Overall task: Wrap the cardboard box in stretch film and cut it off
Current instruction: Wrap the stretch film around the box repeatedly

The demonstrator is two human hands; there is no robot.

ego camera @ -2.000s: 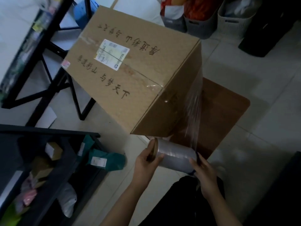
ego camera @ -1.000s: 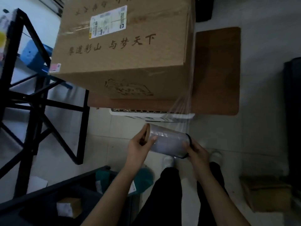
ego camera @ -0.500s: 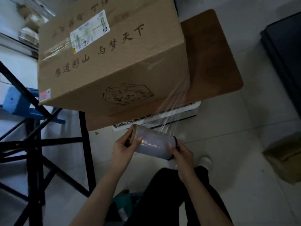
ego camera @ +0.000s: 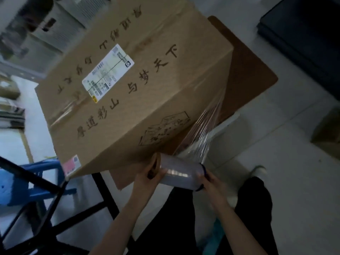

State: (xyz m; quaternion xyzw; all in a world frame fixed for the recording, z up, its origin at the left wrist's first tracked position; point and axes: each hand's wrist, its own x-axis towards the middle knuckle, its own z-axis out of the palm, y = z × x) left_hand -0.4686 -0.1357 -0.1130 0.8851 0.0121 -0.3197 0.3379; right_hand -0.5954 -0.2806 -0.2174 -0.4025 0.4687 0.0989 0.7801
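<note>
Two hands hold the film roll (ego camera: 181,174) at six o'clock: left hand (ego camera: 147,179) with its grip closed on the cardboard-core end, right hand (ego camera: 211,183) with its grip closed on the other. Stretch film (ego camera: 206,129) runs toward one o'clock onto the cardboard box (ego camera: 128,100), which sits on a brown counter (ego camera: 250,74) above pale floor tiles (ego camera: 287,181). A black frame (ego camera: 55,196) stands at eight o'clock.

brown box (ego camera: 147,92), white label (ego camera: 108,71), clear film (ego camera: 204,129)
</note>
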